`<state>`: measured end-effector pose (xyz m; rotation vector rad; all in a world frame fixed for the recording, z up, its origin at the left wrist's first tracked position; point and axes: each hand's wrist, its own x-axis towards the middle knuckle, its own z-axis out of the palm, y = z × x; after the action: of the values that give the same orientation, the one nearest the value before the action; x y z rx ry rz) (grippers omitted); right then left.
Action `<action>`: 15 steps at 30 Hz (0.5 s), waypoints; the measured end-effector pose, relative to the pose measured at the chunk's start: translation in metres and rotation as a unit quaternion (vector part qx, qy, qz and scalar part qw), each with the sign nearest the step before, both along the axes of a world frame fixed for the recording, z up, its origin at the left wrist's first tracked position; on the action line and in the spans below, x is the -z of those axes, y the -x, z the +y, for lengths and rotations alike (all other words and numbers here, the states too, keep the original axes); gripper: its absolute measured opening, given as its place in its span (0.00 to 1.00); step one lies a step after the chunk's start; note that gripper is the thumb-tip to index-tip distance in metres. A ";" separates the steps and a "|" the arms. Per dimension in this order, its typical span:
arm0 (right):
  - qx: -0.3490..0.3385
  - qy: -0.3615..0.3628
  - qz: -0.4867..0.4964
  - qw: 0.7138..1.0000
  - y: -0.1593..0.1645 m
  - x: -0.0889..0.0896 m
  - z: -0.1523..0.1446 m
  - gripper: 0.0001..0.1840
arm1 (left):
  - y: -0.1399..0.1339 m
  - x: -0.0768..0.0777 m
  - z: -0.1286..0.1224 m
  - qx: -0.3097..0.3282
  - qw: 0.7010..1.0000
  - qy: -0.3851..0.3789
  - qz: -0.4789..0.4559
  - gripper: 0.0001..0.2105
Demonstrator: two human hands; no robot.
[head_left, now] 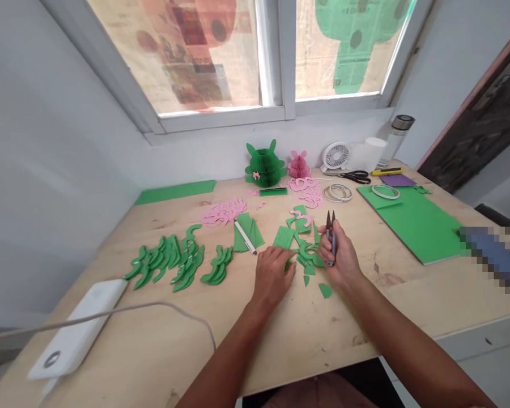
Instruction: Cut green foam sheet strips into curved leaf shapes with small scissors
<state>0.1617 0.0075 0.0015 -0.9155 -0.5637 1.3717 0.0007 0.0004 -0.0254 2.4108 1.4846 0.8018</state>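
Observation:
In my right hand (342,252) is a pair of small blue-handled snips (330,241), blades pointing away from me and slightly apart. My left hand (274,275) rests on the table with its fingers curled round a green paper piece (288,264), mostly hidden by the hand. Just beyond its fingertips lies a folded green paper (284,237). Between the hands are green paper scraps (309,255), with a small green offcut (324,290) nearer me. A white pen (245,237) lies on another green sheet (255,233) to the left.
Stacks of curved green cutouts (189,263) and pink cutouts (225,211) lie left. Behind stand green (266,167) and pink (298,165) paper figures, a fan (335,156) and black scissors (352,176). Tape rolls (340,193) and green sheets (420,226) are right; a white device (79,328) is front left.

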 end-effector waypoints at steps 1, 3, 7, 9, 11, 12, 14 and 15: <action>0.007 -0.001 -0.001 1.000 -0.001 0.001 0.001 0.20 | -0.001 0.001 0.000 0.005 1.000 -0.003 0.004 0.08; 0.021 -0.006 -0.001 1.000 -0.003 0.003 0.002 0.20 | -0.003 0.002 0.000 0.011 1.000 -0.009 0.008 0.08; 0.051 -0.011 0.017 0.999 -0.008 0.005 0.006 0.20 | -0.008 -0.001 -0.002 0.023 0.999 -0.015 0.023 0.08; 0.059 -0.007 0.027 0.998 -0.011 0.005 0.008 0.20 | -0.012 -0.004 -0.003 0.034 0.998 -0.019 0.042 0.08; 0.061 -0.004 0.029 0.998 -0.012 0.005 0.009 0.20 | -0.016 -0.007 -0.001 0.049 0.997 -0.023 0.064 0.08; 0.061 -0.003 0.029 0.998 -0.012 0.005 0.009 0.20 | -0.018 -0.008 0.001 0.058 0.995 -0.024 0.076 0.08; 0.063 -0.004 0.029 0.998 -0.012 0.005 0.009 0.20 | -0.023 -0.010 0.006 0.074 0.991 -0.021 0.107 0.08; 0.065 -0.006 0.029 0.997 -0.011 0.005 0.008 0.20 | -0.025 -0.010 0.009 0.083 0.989 -0.019 0.123 0.08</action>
<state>0.1728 0.0160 -0.0036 -0.8851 -0.4595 1.2727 0.0257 0.0093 -0.0151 2.6998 1.3340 0.5163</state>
